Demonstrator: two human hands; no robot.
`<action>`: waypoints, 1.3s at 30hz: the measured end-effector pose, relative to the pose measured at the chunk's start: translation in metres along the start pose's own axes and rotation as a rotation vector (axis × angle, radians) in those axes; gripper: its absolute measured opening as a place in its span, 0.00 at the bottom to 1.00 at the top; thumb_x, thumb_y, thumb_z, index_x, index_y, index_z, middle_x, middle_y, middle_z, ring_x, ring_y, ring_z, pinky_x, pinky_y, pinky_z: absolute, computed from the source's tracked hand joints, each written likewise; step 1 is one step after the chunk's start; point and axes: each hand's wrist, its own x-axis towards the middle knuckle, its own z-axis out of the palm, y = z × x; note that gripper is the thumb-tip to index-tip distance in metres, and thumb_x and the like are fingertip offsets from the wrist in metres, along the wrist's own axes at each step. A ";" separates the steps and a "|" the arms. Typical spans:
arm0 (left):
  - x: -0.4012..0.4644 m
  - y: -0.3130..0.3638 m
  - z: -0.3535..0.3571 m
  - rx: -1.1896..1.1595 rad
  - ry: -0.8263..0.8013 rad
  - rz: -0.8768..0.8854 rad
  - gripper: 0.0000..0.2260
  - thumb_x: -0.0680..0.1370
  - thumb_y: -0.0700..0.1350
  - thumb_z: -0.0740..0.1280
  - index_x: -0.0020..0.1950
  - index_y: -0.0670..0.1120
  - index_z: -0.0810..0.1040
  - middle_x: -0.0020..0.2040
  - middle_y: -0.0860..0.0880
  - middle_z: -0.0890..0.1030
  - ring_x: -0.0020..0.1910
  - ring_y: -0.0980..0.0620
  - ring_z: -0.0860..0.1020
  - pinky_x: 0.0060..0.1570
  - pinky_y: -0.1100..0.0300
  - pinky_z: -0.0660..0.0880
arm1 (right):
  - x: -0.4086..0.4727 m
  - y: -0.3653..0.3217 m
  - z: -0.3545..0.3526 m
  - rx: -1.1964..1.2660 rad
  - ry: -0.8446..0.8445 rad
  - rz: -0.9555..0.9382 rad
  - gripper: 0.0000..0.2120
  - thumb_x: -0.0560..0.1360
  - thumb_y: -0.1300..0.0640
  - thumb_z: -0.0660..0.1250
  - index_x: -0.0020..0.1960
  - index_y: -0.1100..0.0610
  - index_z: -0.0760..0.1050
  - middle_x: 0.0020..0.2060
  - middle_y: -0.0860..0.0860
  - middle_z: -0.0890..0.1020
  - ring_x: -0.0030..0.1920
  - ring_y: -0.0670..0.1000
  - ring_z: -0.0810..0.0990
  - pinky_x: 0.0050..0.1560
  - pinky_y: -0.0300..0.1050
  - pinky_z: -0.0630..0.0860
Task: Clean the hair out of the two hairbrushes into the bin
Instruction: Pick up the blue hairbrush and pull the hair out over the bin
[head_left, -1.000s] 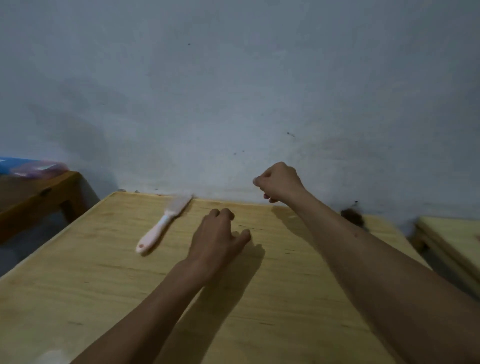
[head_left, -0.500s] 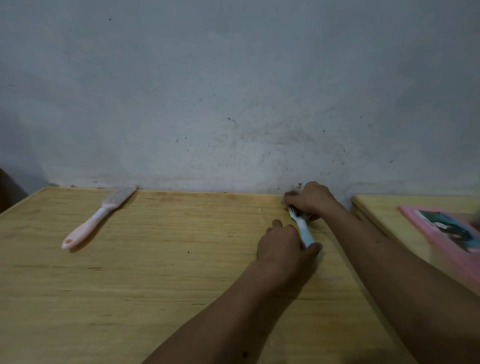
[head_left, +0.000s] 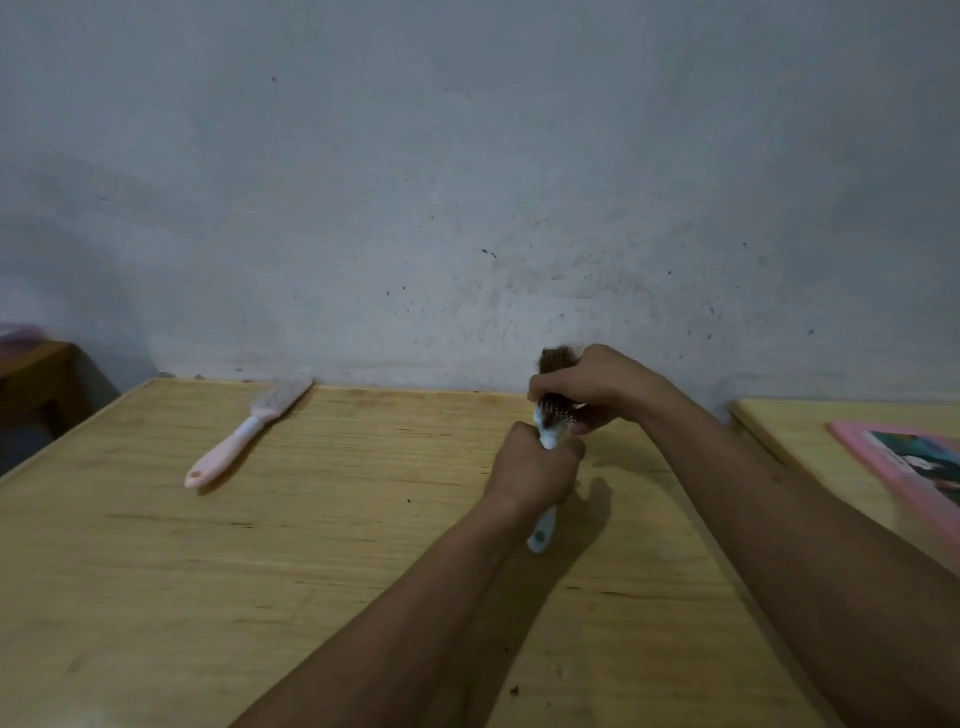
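Left hand (head_left: 535, 467) fisted around blue hairbrush (head_left: 543, 525) handle. Right hand (head_left: 592, 384) clamped over bristle head, brown hair (head_left: 557, 358) above fingers. Pink hairbrush (head_left: 244, 431) flat on table (head_left: 260, 571).

The wooden table (head_left: 311, 571) has lots of open room on its near left side, so a hand could slide there with nothing in the way. Far on the left, the pink brush (head_left: 244, 434) lies flat, with its head almost at the wall (head_left: 467, 182). The wall stands right behind the table's far edge and blocks that way. On the right, both hands are lifted above the table: the left hand (head_left: 537, 467) and the right hand (head_left: 592, 387) fill that spot, holding the blue brush (head_left: 548, 431). Further right, past a thin gap, a second table (head_left: 789, 431) has a pink book (head_left: 909, 467) on it.
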 end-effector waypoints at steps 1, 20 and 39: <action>-0.003 -0.003 -0.010 -0.029 0.020 0.009 0.07 0.78 0.47 0.69 0.48 0.50 0.70 0.53 0.37 0.82 0.43 0.45 0.80 0.45 0.49 0.80 | -0.004 -0.008 0.004 -0.004 -0.041 -0.010 0.16 0.68 0.51 0.80 0.46 0.62 0.81 0.38 0.55 0.82 0.32 0.54 0.83 0.35 0.45 0.84; -0.145 -0.059 -0.224 -0.038 0.531 0.143 0.19 0.78 0.60 0.67 0.46 0.43 0.77 0.28 0.48 0.74 0.24 0.46 0.74 0.26 0.55 0.72 | -0.094 -0.161 0.153 0.210 -0.416 -0.481 0.18 0.72 0.53 0.79 0.54 0.66 0.84 0.50 0.61 0.88 0.38 0.50 0.87 0.37 0.40 0.84; -0.352 -0.169 -0.347 -0.049 1.179 -0.169 0.21 0.75 0.68 0.66 0.44 0.49 0.77 0.31 0.50 0.80 0.24 0.53 0.76 0.28 0.58 0.69 | -0.256 -0.251 0.382 -0.070 -1.024 -0.799 0.07 0.74 0.67 0.74 0.52 0.68 0.85 0.47 0.62 0.87 0.42 0.53 0.88 0.39 0.37 0.84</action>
